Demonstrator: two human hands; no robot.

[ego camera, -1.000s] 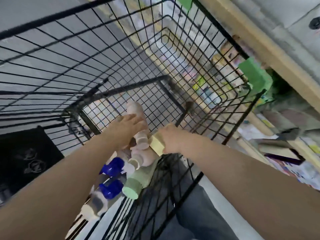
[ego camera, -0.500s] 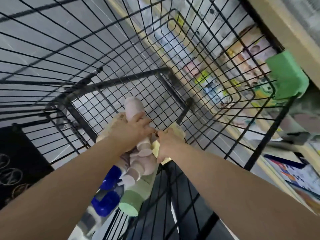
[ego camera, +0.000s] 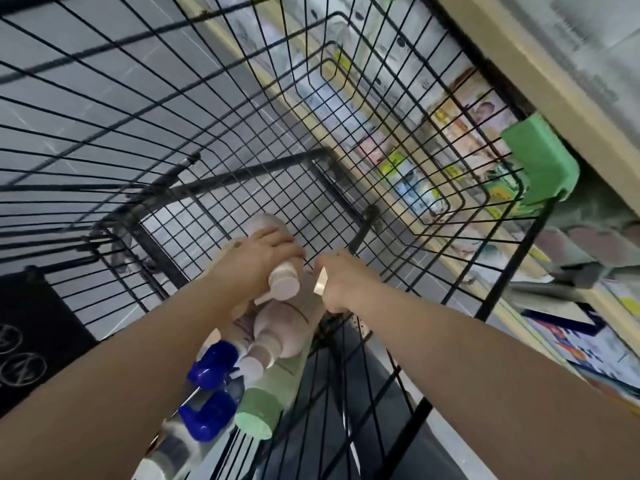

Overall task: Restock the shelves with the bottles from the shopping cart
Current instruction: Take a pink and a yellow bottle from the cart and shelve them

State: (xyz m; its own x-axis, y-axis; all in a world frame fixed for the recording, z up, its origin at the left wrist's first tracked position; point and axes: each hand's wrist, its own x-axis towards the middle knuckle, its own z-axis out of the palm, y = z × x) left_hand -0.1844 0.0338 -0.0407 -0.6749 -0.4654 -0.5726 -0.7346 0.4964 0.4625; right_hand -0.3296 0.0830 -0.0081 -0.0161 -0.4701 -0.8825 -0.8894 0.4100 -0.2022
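Both my arms reach down into a black wire shopping cart [ego camera: 408,140]. My left hand [ego camera: 256,261] grips a pale pink pump bottle [ego camera: 282,277] near its neck, at the top of a pile of bottles. My right hand [ego camera: 346,282] is curled round a pale yellow item [ego camera: 320,280] beside it, mostly hidden by the fingers. Below lie a second pink bottle [ego camera: 284,334], a green bottle [ego camera: 263,403] with a green cap, and two clear bottles with blue pump tops [ego camera: 211,365].
A wooden shelf edge [ego camera: 512,60] runs along the right, with packaged goods [ego camera: 408,168] on the lower shelves seen through the cart's mesh. A green plastic corner piece [ego camera: 540,157] sits on the cart's rim. Grey floor lies beyond the cart, a black panel [ego camera: 31,330] at left.
The pale yellow item shows less in my right hand, whose fingers have curled further round it. My left hand keeps its hold on the pink bottle. The view has tilted and blurred slightly.
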